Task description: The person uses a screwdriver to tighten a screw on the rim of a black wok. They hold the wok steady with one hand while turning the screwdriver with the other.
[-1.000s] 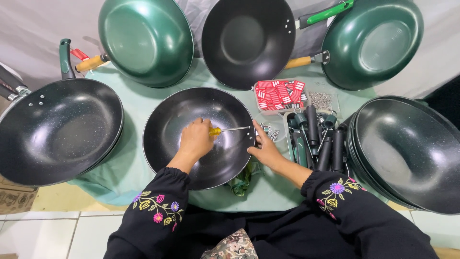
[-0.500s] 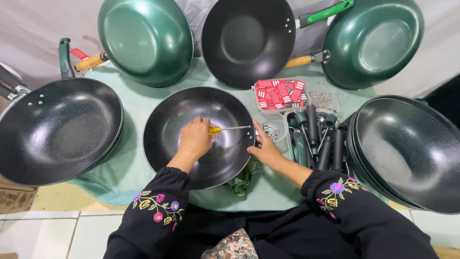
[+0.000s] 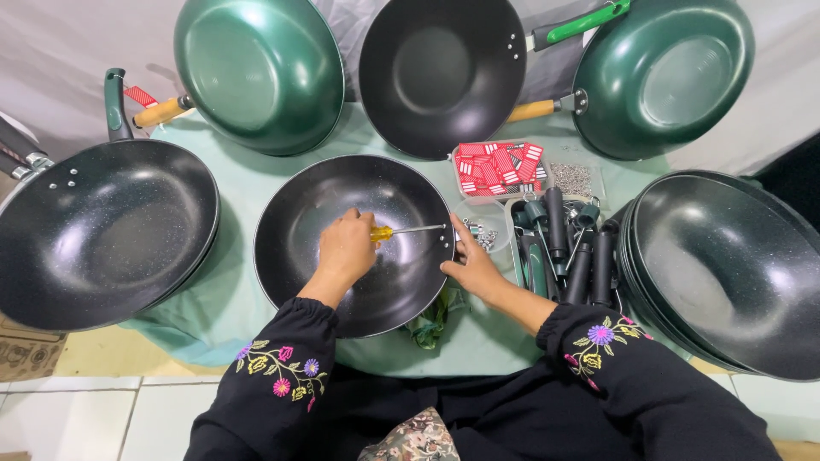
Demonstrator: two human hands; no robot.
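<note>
Left hand grips yellow-handled screwdriver, tip at right rim of central black wok. Right hand braces that rim from outside. Loose handles lie just beside, on green-covered worktop

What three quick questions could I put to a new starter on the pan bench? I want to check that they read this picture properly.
1. True or false: the left hand holds a yellow-handled screwdriver inside the middle black pan.
2. Where does the right hand rest? A) on a green pan B) at the middle pan's right rim C) on the red packets
3. Fill in: the loose dark handles lie to the ___ of the middle pan.

Key: 1 true; 2 B; 3 right.
</note>
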